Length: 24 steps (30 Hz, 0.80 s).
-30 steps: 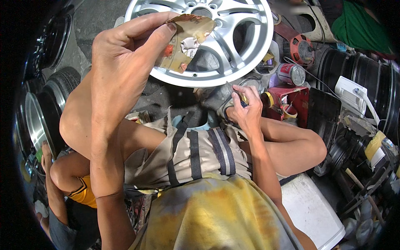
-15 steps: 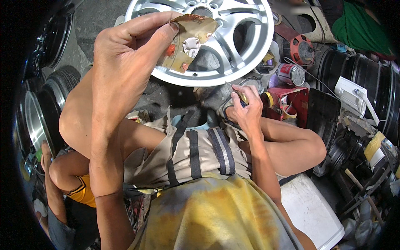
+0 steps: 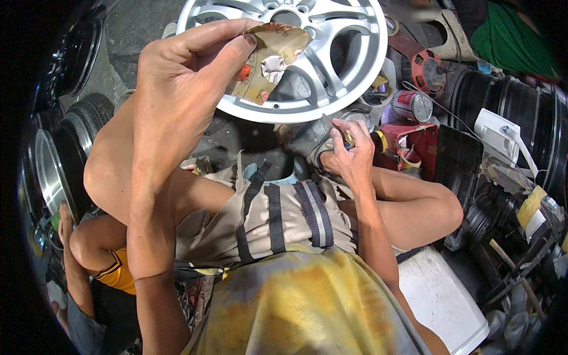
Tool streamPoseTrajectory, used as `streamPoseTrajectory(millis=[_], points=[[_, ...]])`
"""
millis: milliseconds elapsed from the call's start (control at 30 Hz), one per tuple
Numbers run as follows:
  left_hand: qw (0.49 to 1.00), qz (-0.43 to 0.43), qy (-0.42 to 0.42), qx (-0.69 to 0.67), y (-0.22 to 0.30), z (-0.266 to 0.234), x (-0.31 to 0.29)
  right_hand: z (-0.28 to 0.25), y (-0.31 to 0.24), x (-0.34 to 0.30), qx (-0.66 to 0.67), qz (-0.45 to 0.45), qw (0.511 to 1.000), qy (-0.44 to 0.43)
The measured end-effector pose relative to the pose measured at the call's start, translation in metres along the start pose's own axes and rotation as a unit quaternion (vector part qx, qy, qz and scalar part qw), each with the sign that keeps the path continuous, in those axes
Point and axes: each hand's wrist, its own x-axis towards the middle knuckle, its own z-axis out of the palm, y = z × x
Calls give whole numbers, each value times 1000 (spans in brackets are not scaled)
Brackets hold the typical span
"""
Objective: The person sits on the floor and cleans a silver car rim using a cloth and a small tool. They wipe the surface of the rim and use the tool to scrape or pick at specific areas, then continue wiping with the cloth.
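Observation:
Raised at upper left, my left hand (image 3: 177, 80) pinches a torn brown sheet (image 3: 281, 42) between thumb and fingers. On the sheet sit a whitish blob (image 3: 273, 66) and small orange-red dabs (image 3: 244, 73). Behind it lies a silver alloy wheel (image 3: 332, 83), partly covered by the sheet and hand. Lower and to the right, beside the wheel's near edge, my right hand (image 3: 354, 148) is closed on a flat grey blade (image 3: 322, 126), which looks like a scraper. Its handle is mostly hidden by my fingers. The blade is apart from the sheet.
To the right stand a red box (image 3: 425, 142) with tape rolls, a can (image 3: 414, 106) and black wheels (image 3: 497, 97). A white lid or box (image 3: 441, 296) is at lower right. At left, another person's knee (image 3: 94, 242) and hand (image 3: 65, 219) are near a wheel (image 3: 50, 165).
The grey blade in my right hand has turned and shows more of its flat face. My left hand and the sheet have shifted very slightly right.

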Motion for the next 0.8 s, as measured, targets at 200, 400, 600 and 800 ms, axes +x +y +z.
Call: streamPoseTrajectory(millis=[200,400,600,800], points=[[1000,-9,0,5,1,-1,-1,2,3,-1,14,-9,1000,-10],[1000,-11,0,7,2,-2,-1,-2,-3,5,-21,-7,1000,-2],[1000,-9,-2,-6,1,0,-1,-2,-4,4,-46,-22,999,-3],[1000,-14,-2,6,2,0,-2,-5,-6,4,-49,-20,998,-14]])
